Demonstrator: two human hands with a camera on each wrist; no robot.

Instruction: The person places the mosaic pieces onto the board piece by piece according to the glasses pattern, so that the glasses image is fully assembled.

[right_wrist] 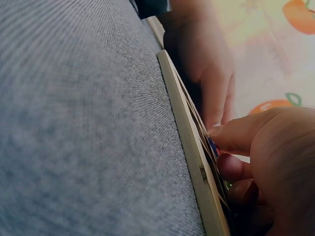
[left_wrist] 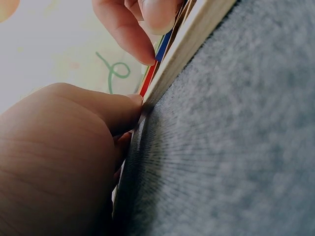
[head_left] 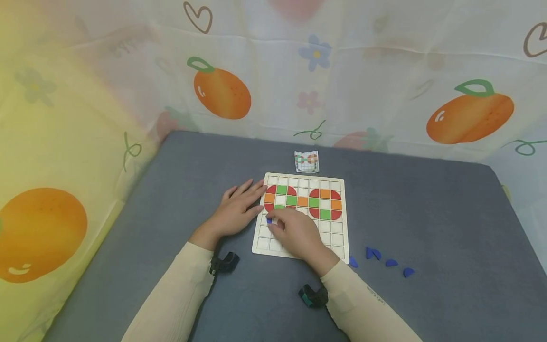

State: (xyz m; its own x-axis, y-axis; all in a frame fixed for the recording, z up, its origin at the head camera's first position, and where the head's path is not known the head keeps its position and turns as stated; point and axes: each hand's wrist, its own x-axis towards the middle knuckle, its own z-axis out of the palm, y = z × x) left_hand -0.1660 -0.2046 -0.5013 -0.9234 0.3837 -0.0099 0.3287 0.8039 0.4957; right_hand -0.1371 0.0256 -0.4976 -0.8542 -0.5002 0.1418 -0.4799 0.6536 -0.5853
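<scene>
A square wooden grid board lies on the table, with red quarter-round pieces and green and orange square tiles set in its upper rows. My left hand rests at the board's left edge, fingers extended and tips touching the rim. Over the lower left of the grid, my right hand pinches a small blue piece between thumb and forefinger, low against a cell. In the left wrist view the blue piece shows below the right fingertips. Part of the grid is hidden under the right hand.
Several loose blue pieces lie right of the board, one blue piece close to its lower right corner. A small printed pattern card lies behind the board. The grey table backs onto a fruit-printed curtain.
</scene>
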